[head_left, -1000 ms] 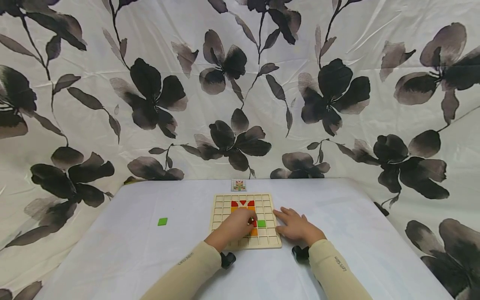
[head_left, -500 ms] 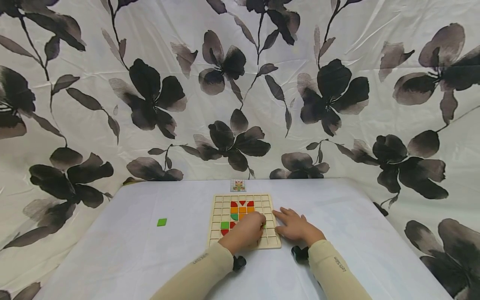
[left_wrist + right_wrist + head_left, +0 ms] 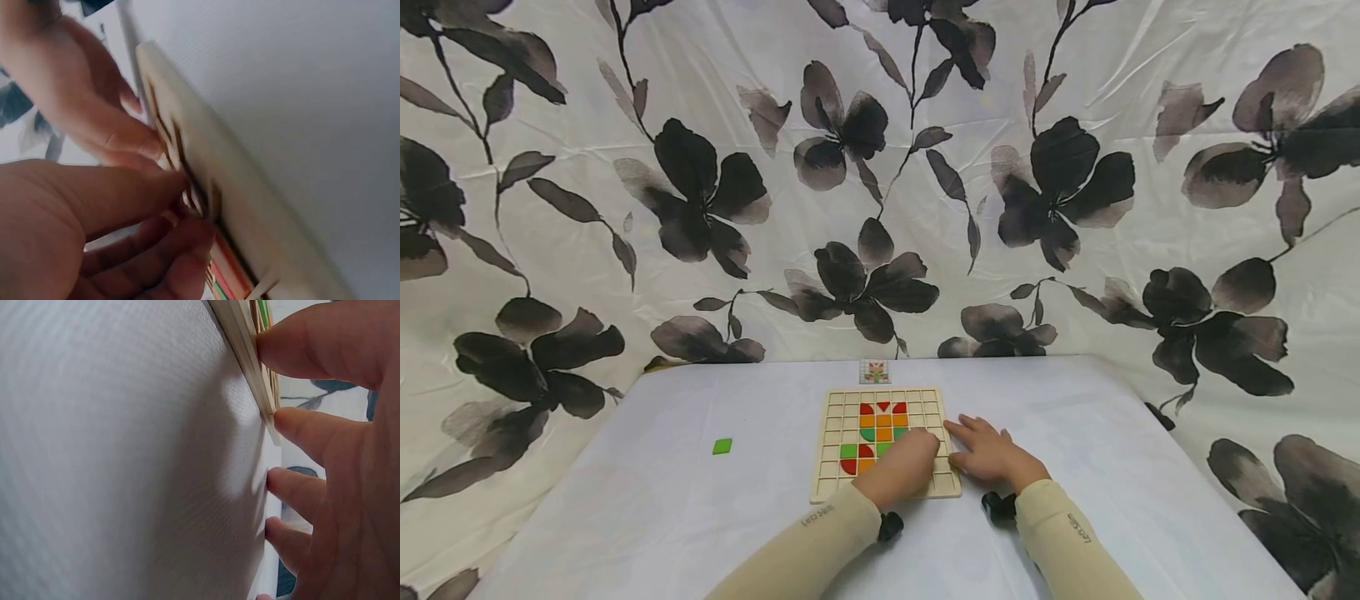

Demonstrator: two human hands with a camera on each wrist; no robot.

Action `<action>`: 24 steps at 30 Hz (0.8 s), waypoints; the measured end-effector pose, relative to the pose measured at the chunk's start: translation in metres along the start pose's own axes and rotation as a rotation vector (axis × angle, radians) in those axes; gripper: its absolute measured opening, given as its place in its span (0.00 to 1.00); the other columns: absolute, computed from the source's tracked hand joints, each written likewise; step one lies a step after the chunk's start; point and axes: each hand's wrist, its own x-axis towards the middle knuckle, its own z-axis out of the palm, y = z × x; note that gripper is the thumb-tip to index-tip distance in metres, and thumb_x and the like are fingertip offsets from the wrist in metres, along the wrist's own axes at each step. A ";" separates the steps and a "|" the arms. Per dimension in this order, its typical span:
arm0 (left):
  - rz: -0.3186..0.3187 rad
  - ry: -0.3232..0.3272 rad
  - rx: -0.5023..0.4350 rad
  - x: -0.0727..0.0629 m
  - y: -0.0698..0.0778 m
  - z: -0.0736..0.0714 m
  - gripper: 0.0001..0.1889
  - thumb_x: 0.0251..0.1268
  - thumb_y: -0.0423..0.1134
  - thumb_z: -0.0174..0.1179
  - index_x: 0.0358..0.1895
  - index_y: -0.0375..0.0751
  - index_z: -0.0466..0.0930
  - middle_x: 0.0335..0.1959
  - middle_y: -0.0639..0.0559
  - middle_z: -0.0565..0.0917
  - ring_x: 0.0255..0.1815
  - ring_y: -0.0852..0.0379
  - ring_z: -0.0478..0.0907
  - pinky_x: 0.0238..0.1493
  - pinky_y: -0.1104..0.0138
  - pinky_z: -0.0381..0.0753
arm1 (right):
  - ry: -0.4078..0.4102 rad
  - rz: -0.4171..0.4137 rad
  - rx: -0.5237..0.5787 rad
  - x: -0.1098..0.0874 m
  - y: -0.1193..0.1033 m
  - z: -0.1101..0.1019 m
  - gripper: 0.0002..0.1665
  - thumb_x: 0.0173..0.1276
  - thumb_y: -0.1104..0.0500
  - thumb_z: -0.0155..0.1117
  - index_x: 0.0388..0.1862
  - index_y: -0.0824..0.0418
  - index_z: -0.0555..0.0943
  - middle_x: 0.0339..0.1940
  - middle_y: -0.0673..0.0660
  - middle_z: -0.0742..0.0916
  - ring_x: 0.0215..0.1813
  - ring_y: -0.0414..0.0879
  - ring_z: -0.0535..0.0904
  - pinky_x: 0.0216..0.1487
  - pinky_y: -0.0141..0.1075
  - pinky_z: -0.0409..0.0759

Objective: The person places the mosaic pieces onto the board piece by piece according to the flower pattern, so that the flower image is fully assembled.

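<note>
A light wooden grid board (image 3: pixel 835 400) bears flat red, orange and green tiles in its middle cells. My left hand (image 3: pixel 901 467) is over the board's lower right part and hides several cells. In the left wrist view its thumb (image 3: pixel 144 190) and forefinger meet at a cell beside an orange tile (image 3: pixel 232 262), pinching a small tile that is mostly hidden by the fingertips. My right hand (image 3: pixel 992 452) lies spread at the board's right side. In the right wrist view, its thumb (image 3: pixel 312 347) and forefinger (image 3: pixel 306 428) touch the board's edge (image 3: pixel 240 344).
A single green tile (image 3: pixel 722 447) lies on the white tablecloth (image 3: pixel 625 500) to the left. Behind the board is a small pattern card (image 3: pixel 875 372). A floral curtain (image 3: pixel 880 167) hangs beyond the table's far edge.
My left hand has moved right across the board, uncovering orange, green and red tiles on its left and middle. The right hand has stayed at the board's edge.
</note>
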 end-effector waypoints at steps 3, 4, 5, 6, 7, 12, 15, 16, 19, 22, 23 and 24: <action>-0.050 -0.038 -0.112 0.001 -0.002 -0.004 0.03 0.65 0.34 0.60 0.37 0.38 0.82 0.27 0.53 0.79 0.28 0.58 0.72 0.36 0.69 0.78 | 0.005 0.005 -0.004 -0.001 -0.001 0.000 0.36 0.68 0.47 0.55 0.74 0.49 0.64 0.76 0.60 0.64 0.77 0.63 0.55 0.68 0.71 0.48; -0.068 -0.049 -0.149 0.002 -0.002 -0.005 0.03 0.65 0.33 0.61 0.37 0.38 0.82 0.26 0.53 0.79 0.27 0.58 0.72 0.35 0.69 0.77 | 0.007 0.006 -0.005 -0.001 -0.001 0.000 0.36 0.68 0.47 0.55 0.74 0.49 0.64 0.76 0.60 0.64 0.77 0.63 0.55 0.68 0.71 0.49; -0.081 -0.058 -0.173 0.003 -0.003 -0.006 0.03 0.65 0.33 0.61 0.37 0.38 0.82 0.26 0.53 0.79 0.27 0.57 0.72 0.34 0.69 0.77 | 0.006 0.009 -0.007 0.000 -0.001 0.000 0.36 0.68 0.46 0.55 0.74 0.49 0.64 0.76 0.60 0.64 0.77 0.62 0.55 0.69 0.71 0.48; -0.088 -0.065 -0.189 0.004 -0.003 -0.006 0.03 0.65 0.33 0.60 0.37 0.37 0.82 0.25 0.53 0.79 0.26 0.57 0.73 0.33 0.69 0.77 | 0.005 0.009 -0.006 -0.001 -0.002 0.000 0.36 0.68 0.46 0.55 0.74 0.49 0.64 0.76 0.60 0.64 0.77 0.63 0.55 0.69 0.71 0.48; -0.098 -0.072 -0.204 0.005 -0.004 -0.006 0.03 0.65 0.32 0.60 0.38 0.37 0.82 0.25 0.53 0.79 0.27 0.56 0.73 0.34 0.69 0.77 | 0.005 0.009 -0.005 -0.001 -0.002 -0.001 0.36 0.68 0.46 0.55 0.74 0.49 0.64 0.77 0.60 0.64 0.77 0.63 0.55 0.69 0.71 0.48; -0.119 -0.077 -0.248 0.011 -0.010 0.000 0.03 0.64 0.30 0.59 0.38 0.37 0.82 0.25 0.52 0.79 0.26 0.55 0.74 0.31 0.68 0.76 | -0.002 0.002 0.003 -0.001 -0.002 -0.001 0.36 0.68 0.47 0.55 0.74 0.50 0.64 0.77 0.60 0.64 0.77 0.63 0.55 0.68 0.71 0.48; -0.087 -0.062 -0.236 0.013 -0.016 0.002 0.02 0.64 0.31 0.60 0.36 0.38 0.82 0.25 0.54 0.79 0.26 0.57 0.73 0.30 0.69 0.76 | 0.002 -0.003 0.001 -0.001 -0.002 -0.001 0.35 0.68 0.47 0.55 0.74 0.50 0.64 0.76 0.60 0.64 0.77 0.63 0.55 0.68 0.71 0.49; -0.073 -0.059 -0.236 0.012 -0.019 0.003 0.03 0.64 0.31 0.59 0.35 0.40 0.82 0.25 0.55 0.78 0.26 0.58 0.73 0.30 0.70 0.75 | 0.004 -0.004 0.000 -0.001 -0.002 -0.001 0.35 0.68 0.47 0.55 0.74 0.50 0.64 0.76 0.60 0.64 0.77 0.63 0.55 0.68 0.71 0.49; -0.037 -0.037 -0.261 0.009 -0.033 0.002 0.05 0.65 0.33 0.58 0.32 0.43 0.81 0.25 0.56 0.78 0.26 0.59 0.72 0.29 0.70 0.74 | 0.002 -0.003 0.002 0.000 -0.001 -0.001 0.35 0.68 0.47 0.55 0.74 0.50 0.64 0.76 0.60 0.64 0.77 0.62 0.55 0.69 0.70 0.48; -0.030 0.018 -0.263 0.003 -0.056 -0.003 0.06 0.66 0.35 0.59 0.30 0.46 0.79 0.26 0.57 0.77 0.27 0.60 0.71 0.31 0.69 0.72 | -0.005 0.008 0.005 0.000 -0.001 -0.001 0.36 0.68 0.47 0.55 0.74 0.49 0.63 0.77 0.59 0.64 0.78 0.62 0.54 0.69 0.70 0.48; -0.039 0.037 -0.259 0.000 -0.066 -0.005 0.05 0.66 0.36 0.59 0.30 0.47 0.80 0.26 0.57 0.77 0.27 0.60 0.71 0.31 0.69 0.72 | -0.008 0.013 0.005 0.001 -0.001 -0.001 0.36 0.68 0.47 0.55 0.75 0.49 0.63 0.77 0.59 0.63 0.78 0.62 0.54 0.69 0.70 0.48; -0.047 0.057 -0.242 -0.002 -0.075 -0.008 0.05 0.65 0.37 0.60 0.30 0.47 0.80 0.26 0.58 0.78 0.28 0.60 0.71 0.32 0.69 0.73 | -0.008 0.018 0.001 0.001 -0.001 -0.001 0.36 0.67 0.47 0.55 0.75 0.49 0.63 0.77 0.59 0.63 0.78 0.61 0.54 0.69 0.70 0.48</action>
